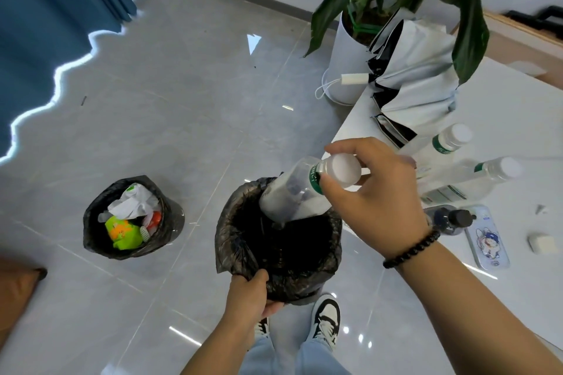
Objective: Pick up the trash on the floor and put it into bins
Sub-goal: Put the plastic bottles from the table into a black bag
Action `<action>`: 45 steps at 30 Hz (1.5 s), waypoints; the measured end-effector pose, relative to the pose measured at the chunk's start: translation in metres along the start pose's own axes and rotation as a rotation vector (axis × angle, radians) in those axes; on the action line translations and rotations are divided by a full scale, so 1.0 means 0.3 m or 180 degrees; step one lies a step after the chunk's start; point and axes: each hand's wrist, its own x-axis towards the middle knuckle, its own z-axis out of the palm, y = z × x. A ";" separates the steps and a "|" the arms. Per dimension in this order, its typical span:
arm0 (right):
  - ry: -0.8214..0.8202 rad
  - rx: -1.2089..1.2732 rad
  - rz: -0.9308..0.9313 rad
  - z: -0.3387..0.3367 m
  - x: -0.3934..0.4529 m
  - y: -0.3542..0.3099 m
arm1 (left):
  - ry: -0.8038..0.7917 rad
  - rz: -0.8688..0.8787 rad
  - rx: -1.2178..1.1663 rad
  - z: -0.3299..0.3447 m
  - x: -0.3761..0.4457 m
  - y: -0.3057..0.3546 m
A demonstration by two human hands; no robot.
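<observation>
While its base is lowered into the mouth of the near bin, a clear plastic bottle is gripped at the neck by the right hand, whose thumb and fingers are curled round the green label band just below the round white cap. The bottle is tilted, cap up and to the right, its ribbed cylinder resting against the far rim of the bin. That bin is lined with a crinkled, glossy black bag, and its near rim is pinched by the left hand, thumb laid over the bunched film and fingers tucked beneath. A string of dark round beads is worn on the right wrist.

Well apart to the left on the polished grey floor, a second bin with the same black liner is seen, filled with crumpled white paper and a bright green wrapper.

Along the left edge of the white table, a folded black-and-white umbrella is laid, and nearer the person two more clear bottles with white caps lie on their sides. Beyond the far corner a smooth white pot holding a broad-leaved plant is set.
</observation>
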 end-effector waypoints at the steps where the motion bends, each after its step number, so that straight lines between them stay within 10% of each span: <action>1: -0.0029 0.0052 0.0059 0.001 -0.003 -0.001 | 0.0003 -0.0008 0.0009 -0.006 -0.002 -0.005; 25: -0.1873 -0.0018 -0.0060 0.370 -0.144 0.125 | -0.0274 0.0664 0.0566 -0.011 -0.093 0.049; 31: -0.1697 -0.0013 0.0016 0.329 -0.131 0.149 | -0.0337 0.0421 0.0553 -0.002 -0.088 0.054; 37: -0.0012 -0.0152 0.0394 0.123 -0.056 0.263 | -0.0393 0.0293 0.0389 0.047 -0.077 0.051; 45: 0.0562 -0.1925 0.0898 -0.059 0.118 0.480 | -0.0384 0.0174 0.0317 0.074 -0.040 0.041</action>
